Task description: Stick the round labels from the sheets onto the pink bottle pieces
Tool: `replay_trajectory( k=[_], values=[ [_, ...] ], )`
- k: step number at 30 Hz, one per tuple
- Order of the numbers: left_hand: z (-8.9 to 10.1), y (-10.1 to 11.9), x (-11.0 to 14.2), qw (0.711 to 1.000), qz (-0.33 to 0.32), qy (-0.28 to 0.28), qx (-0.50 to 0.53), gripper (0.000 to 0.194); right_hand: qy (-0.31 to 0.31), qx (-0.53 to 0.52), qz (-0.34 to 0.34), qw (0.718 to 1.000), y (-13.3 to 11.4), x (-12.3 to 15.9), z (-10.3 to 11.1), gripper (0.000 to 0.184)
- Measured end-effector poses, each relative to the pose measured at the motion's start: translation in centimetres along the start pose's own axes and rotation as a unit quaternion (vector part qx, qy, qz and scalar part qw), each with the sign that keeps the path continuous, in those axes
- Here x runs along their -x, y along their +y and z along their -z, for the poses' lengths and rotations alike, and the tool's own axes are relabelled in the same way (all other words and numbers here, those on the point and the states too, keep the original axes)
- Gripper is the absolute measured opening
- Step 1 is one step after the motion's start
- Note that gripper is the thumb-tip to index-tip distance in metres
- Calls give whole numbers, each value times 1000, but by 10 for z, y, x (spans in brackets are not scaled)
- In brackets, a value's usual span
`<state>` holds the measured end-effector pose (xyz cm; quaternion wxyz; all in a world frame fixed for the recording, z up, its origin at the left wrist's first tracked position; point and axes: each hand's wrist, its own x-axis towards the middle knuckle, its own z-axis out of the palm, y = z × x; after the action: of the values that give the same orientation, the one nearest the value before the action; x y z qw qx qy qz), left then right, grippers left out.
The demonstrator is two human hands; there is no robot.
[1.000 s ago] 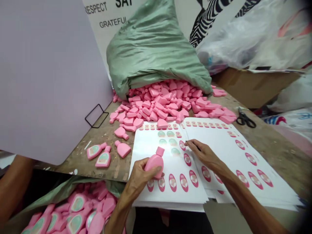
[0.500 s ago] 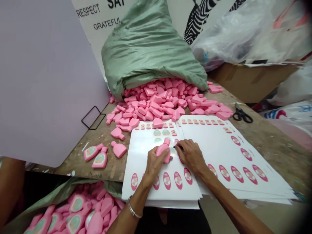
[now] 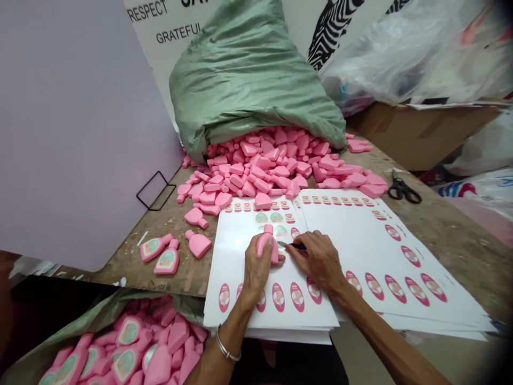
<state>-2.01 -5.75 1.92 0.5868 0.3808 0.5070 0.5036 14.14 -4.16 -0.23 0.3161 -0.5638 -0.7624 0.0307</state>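
Note:
My left hand (image 3: 257, 267) is closed round a small pink toy bottle (image 3: 267, 247), its neck pointing away from me, above the left sheet of stickers (image 3: 244, 267). My right hand (image 3: 319, 258) pinches a slim black-handled tool (image 3: 298, 246) with a thin pointed tip. That tip reaches left, close to the bottle and the round green stickers (image 3: 276, 217) on the sheet. Whether a sticker clings to the tip cannot be made out. Oval pink stickers (image 3: 278, 297) line the sheet's near edge. To the left lie two bottles with green labels (image 3: 166, 261) and some plain ones (image 3: 198, 244).
A green sack (image 3: 256, 80) spills a heap of pink bottles (image 3: 256, 171) across the back. On the right are a second sheet stack (image 3: 352, 240), black scissors (image 3: 403, 190) and a cardboard box (image 3: 425, 128). An open sack of labelled bottles (image 3: 168, 347) stands below the table edge.
The black tool now shows more clearly, its tip pointing left from my right hand. My left hand has turned the bottle more upright. The whole view has shifted slightly.

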Motion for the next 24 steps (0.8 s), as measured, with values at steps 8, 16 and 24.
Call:
replay_trajectory(
  k=[8,16,24],
  values=[
    [6,-5,-4,994,-4,14,112,52,24,-267,-218,938,-19,-9,31,31],
    [3,3,10,953,58,-19,298,51,-42,-350,-245,903,-51,-8,33,34],
    [2,7,16,950,33,-38,309,49,-29,-387,-247,888,-62,-6,19,32]
  ],
)
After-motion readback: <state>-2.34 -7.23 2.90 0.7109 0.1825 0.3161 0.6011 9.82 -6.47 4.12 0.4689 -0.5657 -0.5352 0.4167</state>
